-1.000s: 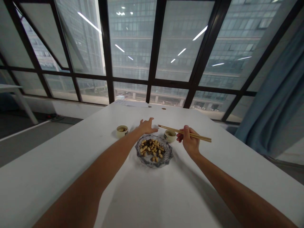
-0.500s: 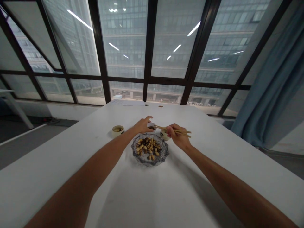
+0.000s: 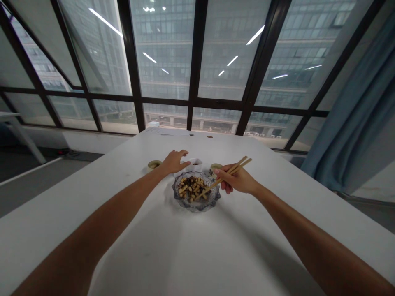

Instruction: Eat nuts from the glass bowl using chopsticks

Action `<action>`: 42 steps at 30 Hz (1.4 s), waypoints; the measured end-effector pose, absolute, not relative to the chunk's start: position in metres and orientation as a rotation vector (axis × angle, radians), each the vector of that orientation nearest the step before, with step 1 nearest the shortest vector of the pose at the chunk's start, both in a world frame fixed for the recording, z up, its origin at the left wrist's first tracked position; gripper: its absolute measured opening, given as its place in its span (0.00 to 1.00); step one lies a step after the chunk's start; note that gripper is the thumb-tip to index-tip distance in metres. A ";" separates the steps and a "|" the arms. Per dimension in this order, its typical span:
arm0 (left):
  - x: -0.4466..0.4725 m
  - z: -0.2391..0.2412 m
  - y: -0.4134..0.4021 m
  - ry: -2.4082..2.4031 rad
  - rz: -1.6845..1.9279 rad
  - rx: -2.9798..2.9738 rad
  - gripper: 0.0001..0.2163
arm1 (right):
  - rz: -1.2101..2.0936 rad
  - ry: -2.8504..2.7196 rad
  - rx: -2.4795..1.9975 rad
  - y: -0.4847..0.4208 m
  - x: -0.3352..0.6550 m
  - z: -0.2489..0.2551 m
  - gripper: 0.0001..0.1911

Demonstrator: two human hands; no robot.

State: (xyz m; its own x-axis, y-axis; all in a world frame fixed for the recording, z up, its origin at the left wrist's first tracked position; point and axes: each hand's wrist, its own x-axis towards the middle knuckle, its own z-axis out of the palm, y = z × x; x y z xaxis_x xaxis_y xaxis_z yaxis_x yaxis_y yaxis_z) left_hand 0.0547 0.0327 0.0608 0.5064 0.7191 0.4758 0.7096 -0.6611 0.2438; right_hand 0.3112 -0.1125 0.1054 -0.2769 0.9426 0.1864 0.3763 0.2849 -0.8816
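Observation:
A clear glass dish (image 3: 197, 206) with a scalloped rim sits in front of me, holding a heap of peanuts (image 3: 190, 187) mixed with darker pieces. My right hand (image 3: 239, 179) grips a pair of wooden chopsticks (image 3: 242, 162), and their tips reach down into the dish at its near side. Whether they pinch a piece is too small to see. Behind the dish stands a small white bowl (image 3: 195, 165) with something dark inside. My left hand (image 3: 175, 161) hovers just left of that bowl, fingers apart and holding nothing.
A pale round cup (image 3: 154, 165) stands left of the dish, partly behind my left wrist. Another cup (image 3: 215, 167) with dark lettering is beside my right fingers. Papers (image 3: 168, 132) lie at the far end of the white table (image 3: 148, 246). Windows and a blue curtain (image 3: 348, 127) lie beyond.
The chopsticks have swung from the white bowl down into the glass dish. My left hand has drawn back a little to the left, leaving the white bowl more visible.

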 end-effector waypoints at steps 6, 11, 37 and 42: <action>0.003 0.044 0.008 1.519 1.052 2.738 0.15 | 0.742 -1.509 -1.082 -0.102 0.301 0.093 0.35; -0.023 0.025 -0.005 1.615 1.260 2.678 0.13 | 0.627 -1.503 -1.118 -0.108 0.310 0.102 0.36; -0.046 -0.009 0.005 1.844 1.438 1.895 0.38 | 0.761 -1.152 -1.093 -0.116 0.319 0.055 0.35; -0.050 -0.012 0.007 1.826 1.303 1.873 0.42 | 0.947 -0.902 -1.065 -0.117 0.319 0.024 0.33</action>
